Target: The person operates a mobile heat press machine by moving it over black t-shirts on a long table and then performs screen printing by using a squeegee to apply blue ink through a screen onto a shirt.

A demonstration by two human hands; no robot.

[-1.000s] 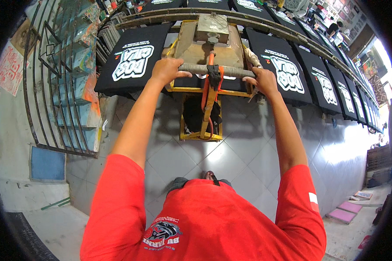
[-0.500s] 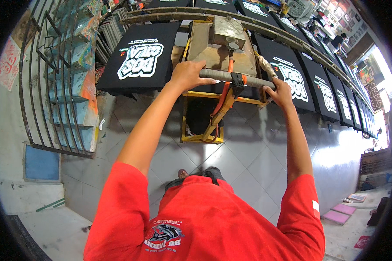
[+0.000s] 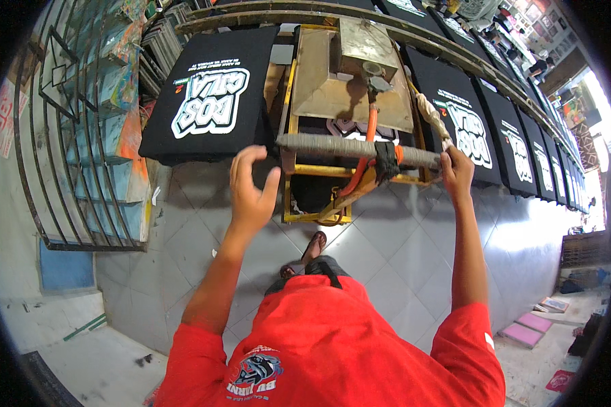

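While the metal hood (image 3: pixel 339 95) stands over a printed black shirt (image 3: pixel 343 130), guide its wrapped bar (image 3: pixel 326 144) evenly: your right grip (image 3: pixel 460 173) holds the bar's right end; your left grip (image 3: pixel 251 197), spread and empty, hangs just off the other.

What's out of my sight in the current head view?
Head view:
- Most of the print: under the hood, with the bar and hose crossing in front.
- How the right hand meets the bar: the hand itself hides it.
- Far right shirts: prints too small.
- Top shirt: cut off by the upper edge.
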